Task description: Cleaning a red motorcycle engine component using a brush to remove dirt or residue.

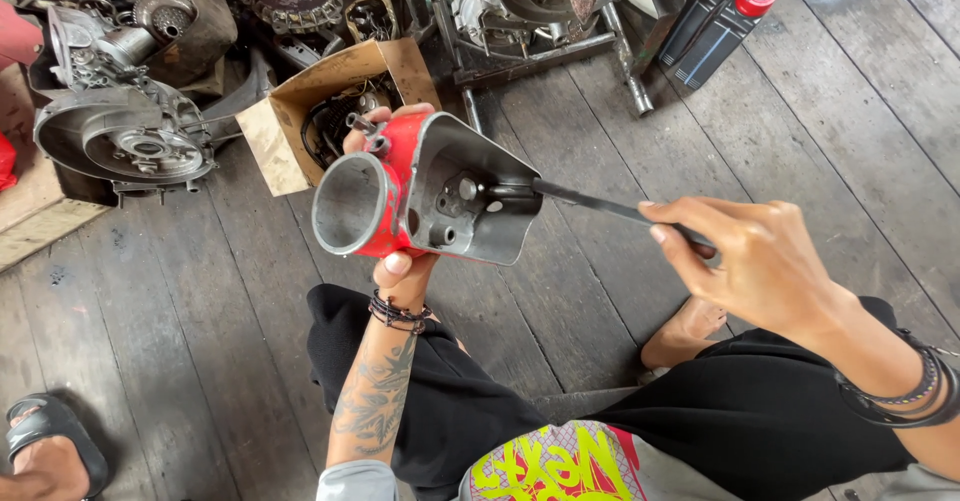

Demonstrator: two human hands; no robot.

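**Seated person working a tool into a red engine part**

At the bottom of the frame are the person's legs in black shorts, seated on a grey plank floor [200, 361]. A sandalled foot [45, 446] belonging to someone else shows in the lower left corner.

Right of centre, the right hand [755, 261] is closed around the handle end of a long dark tool [590, 201], which runs leftward. Its tip sits inside the open grey cavity of a red metal housing [425, 191] at the middle of the frame. The left hand [395, 206] grips this housing from behind, thumb below and fingers over the top, holding it in the air above the floor. The housing has a round open tube on its left side.

Just behind it lies an open cardboard box [300, 96] with dark parts inside. In the upper left sits a grey engine casing [125, 136] among other metal parts. In the upper right, two dark bottles with red caps [715, 21] lie side by side.
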